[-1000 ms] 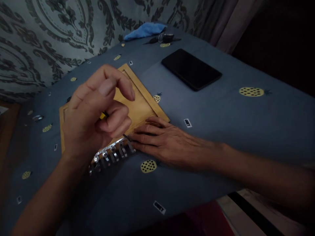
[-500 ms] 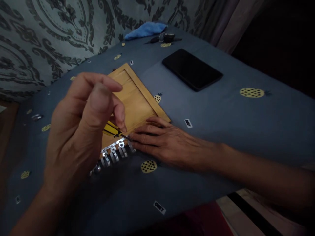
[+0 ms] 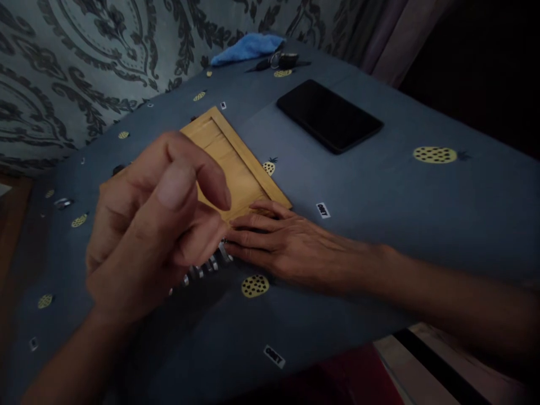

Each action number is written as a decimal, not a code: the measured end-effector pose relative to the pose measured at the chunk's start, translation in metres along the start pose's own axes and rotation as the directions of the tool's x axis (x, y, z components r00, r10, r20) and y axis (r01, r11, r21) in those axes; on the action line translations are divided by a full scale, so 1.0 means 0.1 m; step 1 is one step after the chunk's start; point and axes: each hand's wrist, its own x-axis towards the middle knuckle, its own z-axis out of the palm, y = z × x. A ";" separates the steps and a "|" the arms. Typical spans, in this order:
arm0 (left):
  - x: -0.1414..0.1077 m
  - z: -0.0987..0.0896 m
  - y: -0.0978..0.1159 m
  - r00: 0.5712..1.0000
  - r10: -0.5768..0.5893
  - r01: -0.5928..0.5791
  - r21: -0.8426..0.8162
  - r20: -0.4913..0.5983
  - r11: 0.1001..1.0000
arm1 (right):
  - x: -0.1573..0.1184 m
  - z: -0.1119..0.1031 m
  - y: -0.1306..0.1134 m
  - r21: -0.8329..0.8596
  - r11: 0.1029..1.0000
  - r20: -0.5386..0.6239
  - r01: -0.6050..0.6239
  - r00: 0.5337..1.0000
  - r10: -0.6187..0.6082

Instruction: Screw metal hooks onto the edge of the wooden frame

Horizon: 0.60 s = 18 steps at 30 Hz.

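My left hand [image 3: 156, 225] is raised over the near left part of a wooden board [image 3: 232, 169]. Its fingers are curled in, and whatever they hold is hidden. The yellow-and-black tool seen earlier beneath this hand is out of sight. My right hand [image 3: 295, 247] lies flat with fingers stretched out on the board's near right corner, its fingertips beside the last of several metal clips [image 3: 225, 252]. The clips run along the board's near edge, and my left hand partly covers them.
A black phone [image 3: 329, 115] lies beyond the board on the blue patterned tablecloth [image 3: 379, 208]. Farther back are a blue cloth [image 3: 248, 48] and dark keys [image 3: 278, 61]. A small metal piece [image 3: 63, 203] lies at the far left, near a patterned curtain [image 3: 109, 45].
My left hand has turned, its fingers curling in and moving down to the right, now covering the yellow tool and more of the clips. My right hand has stayed in place.
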 end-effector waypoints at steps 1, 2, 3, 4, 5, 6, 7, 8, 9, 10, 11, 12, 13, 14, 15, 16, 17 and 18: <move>0.02 -0.03 0.02 0.996 0.000 -0.003 0.035 0.092 0.999 | 0.00 0.00 0.00 0.001 1.000 0.002 0.001 1.000 -0.001; 0.05 -0.07 0.03 0.985 0.012 -0.023 0.062 0.174 0.998 | 0.00 0.00 0.00 0.001 1.000 0.004 0.003 1.000 -0.003; 0.08 -0.10 0.05 0.969 0.008 -0.029 0.082 0.246 0.996 | 0.00 0.00 0.00 0.002 1.000 0.007 0.005 1.000 -0.005; 0.12 -0.13 0.06 0.951 -0.003 -0.026 0.089 0.310 0.996 | 0.00 -0.01 0.00 0.002 1.000 0.010 0.006 1.000 -0.006; 0.15 -0.15 0.06 0.933 -0.015 -0.015 0.079 0.359 0.997 | 0.00 -0.01 0.00 0.003 1.000 0.014 0.004 1.000 -0.004; 0.18 -0.17 0.06 0.915 -0.017 -0.006 0.055 0.404 0.998 | -0.01 -0.01 0.00 0.003 1.000 0.015 0.002 1.000 -0.002; 0.21 -0.19 0.06 0.895 -0.016 0.005 0.025 0.446 1.000 | -0.01 -0.01 0.00 0.001 1.000 0.016 0.001 1.000 -0.001; 0.24 -0.21 0.06 0.885 -0.015 0.018 -0.001 0.466 1.000 | -0.01 -0.01 0.00 -0.002 1.000 0.014 0.001 1.000 -0.001; 0.26 -0.22 0.06 0.883 -0.028 0.037 -0.011 0.469 0.999 | -0.01 0.00 0.00 -0.008 1.000 0.010 0.001 1.000 -0.001; 0.27 -0.22 0.05 0.880 -0.035 0.052 -0.022 0.473 0.998 | -0.02 0.00 -0.01 -0.013 1.000 0.005 0.000 1.000 0.000; 0.28 -0.22 0.05 0.881 -0.056 0.074 -0.019 0.470 0.997 | -0.02 0.01 -0.01 -0.016 1.000 0.003 0.000 1.000 0.000; 0.27 -0.21 0.05 0.889 -0.078 0.091 -0.008 0.452 0.996 | -0.02 0.02 -0.01 -0.017 1.000 -0.002 0.000 1.000 0.000; 0.26 -0.19 0.05 0.898 -0.082 0.093 -0.006 0.432 0.996 | -0.02 0.02 -0.01 -0.017 1.000 -0.007 0.000 1.000 0.000; 0.24 -0.17 0.05 0.914 -0.078 0.088 -0.007 0.397 0.996 | -0.02 0.02 -0.01 -0.017 1.000 -0.013 0.000 1.000 -0.001; 0.21 -0.14 0.05 0.936 -0.067 0.076 -0.012 0.346 0.997 | -0.01 0.02 -0.01 -0.017 1.000 -0.019 0.000 1.000 0.000; 0.18 -0.10 0.04 0.966 -0.044 0.051 -0.022 0.256 0.998 | -0.01 0.02 -0.01 -0.016 1.000 -0.020 -0.001 1.000 0.001; 0.15 -0.07 0.03 0.989 -0.017 0.021 -0.027 0.149 0.999 | -0.01 0.01 -0.01 -0.016 1.000 -0.019 0.000 1.000 0.000; 0.13 -0.04 0.02 0.999 0.018 -0.017 -0.035 0.047 0.999 | 0.00 0.01 -0.01 -0.016 1.000 -0.015 -0.002 1.000 0.002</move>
